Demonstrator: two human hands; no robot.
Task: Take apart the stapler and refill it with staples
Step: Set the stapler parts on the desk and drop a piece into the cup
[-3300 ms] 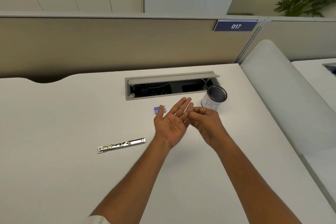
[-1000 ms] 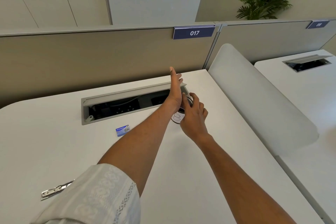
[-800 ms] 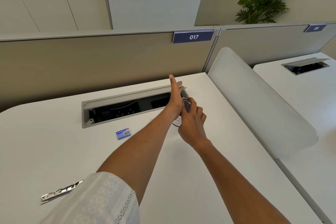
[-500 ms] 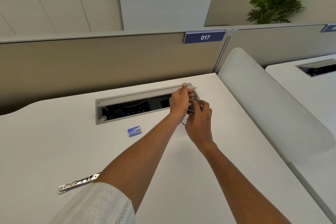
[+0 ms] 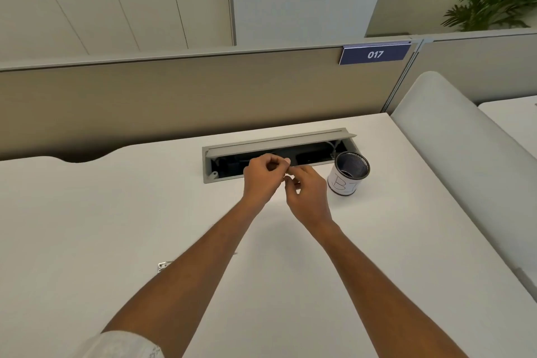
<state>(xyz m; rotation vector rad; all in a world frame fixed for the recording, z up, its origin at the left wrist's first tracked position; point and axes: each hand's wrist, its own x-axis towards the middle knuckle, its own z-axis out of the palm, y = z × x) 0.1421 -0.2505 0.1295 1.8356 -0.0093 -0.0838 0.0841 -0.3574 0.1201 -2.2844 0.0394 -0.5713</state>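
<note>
Your left hand and right hand had come back from the mesh cup near the desk's far right edge, fingertips pinched together; what they pinched, I couldn't tell. The stapler's metal strip lay mostly hidden under your left forearm, still unfilled.

My left hand and right hand meet above the white surface, fingers curled, tips nearly touching; whether they pinch anything is too small to tell. Just beyond them the cable tray sits open near the far edge. The mesh cup stands upright toward the far right corner. A metal stapler part peeks from under my left forearm.
</note>
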